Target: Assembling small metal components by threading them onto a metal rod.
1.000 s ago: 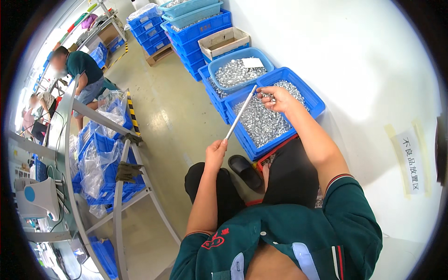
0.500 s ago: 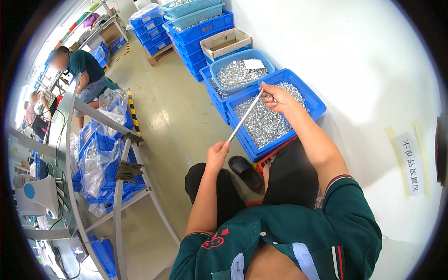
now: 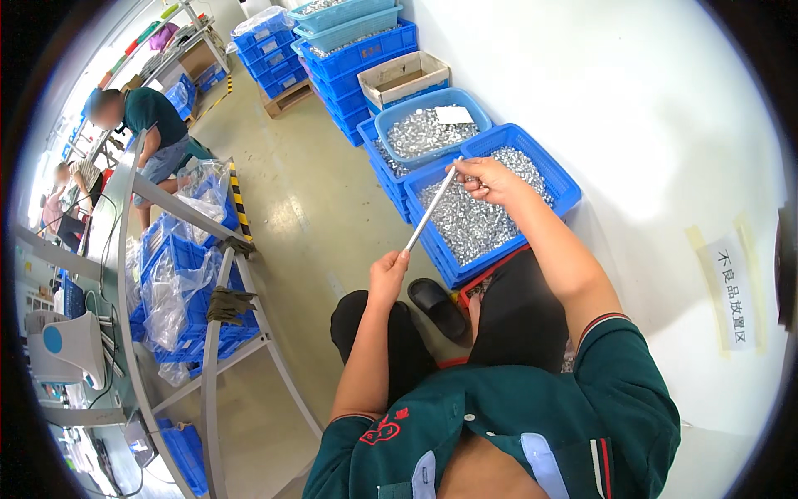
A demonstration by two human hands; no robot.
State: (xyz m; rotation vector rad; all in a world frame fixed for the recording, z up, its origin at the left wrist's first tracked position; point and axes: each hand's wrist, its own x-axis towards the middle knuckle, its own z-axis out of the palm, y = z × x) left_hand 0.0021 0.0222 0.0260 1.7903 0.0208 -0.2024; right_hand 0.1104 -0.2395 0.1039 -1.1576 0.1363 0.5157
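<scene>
A slim silvery rod (image 3: 431,208) slants up and to the right between my two hands. My left hand (image 3: 387,276) is closed round its lower end, above my left knee. At the upper end, my right hand (image 3: 489,180) pinches with thumb and forefinger, its other fingers curled; whether small parts are also in them I cannot make out. Beneath my right hand stands a blue plastic crate (image 3: 567,193) filled with small shiny metal parts (image 3: 474,226) that look like nuts or short fittings. The rod passes over the crate's left side.
A light-blue basket (image 3: 384,125) of similar parts, holding a white slip, stands behind the crate. Farther back are an open carton (image 3: 391,76) and stacked blue crates (image 3: 349,104). A metal-framed bench (image 3: 212,358) is on the left, with people seated beyond. A white wall (image 3: 632,108) bounds the right.
My right hand has moved slightly left, and the rod's upper end has swung left with it. My left hand has stayed in place.
</scene>
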